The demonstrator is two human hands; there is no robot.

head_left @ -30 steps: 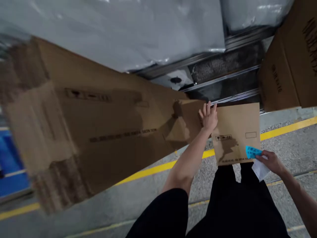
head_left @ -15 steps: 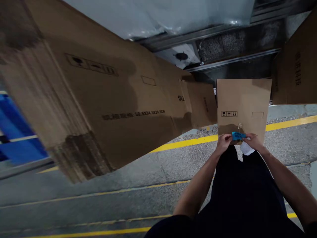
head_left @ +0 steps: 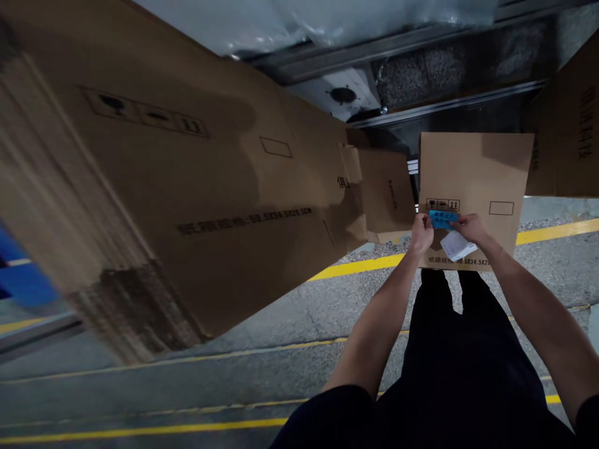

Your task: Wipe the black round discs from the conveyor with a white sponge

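A small blue label [head_left: 443, 219] with dark print is stretched between my two hands, over the front of a cardboard box [head_left: 472, 168]. My left hand [head_left: 422, 232] pinches the label's left end. My right hand [head_left: 472, 228] has its fingers closed on the right end. Below the right hand hangs a white slip of paper [head_left: 456, 246]; whether those fingers also hold it I cannot tell. Printed handling symbols and an outlined rectangle mark the box face, and a line of size text runs along its lower edge.
On the left stands a thick stack of flattened cartons [head_left: 234, 187], with a smaller carton [head_left: 386, 190] beside it. Another carton [head_left: 568, 137] is at the right. Plastic-wrapped goods [head_left: 327, 25] lie behind. Yellow lines [head_left: 355, 268] cross the grey floor.
Both hands have moved up and slightly away from my body with the blue label, to below the printed symbols. The white slip and the box's size text now show more fully.
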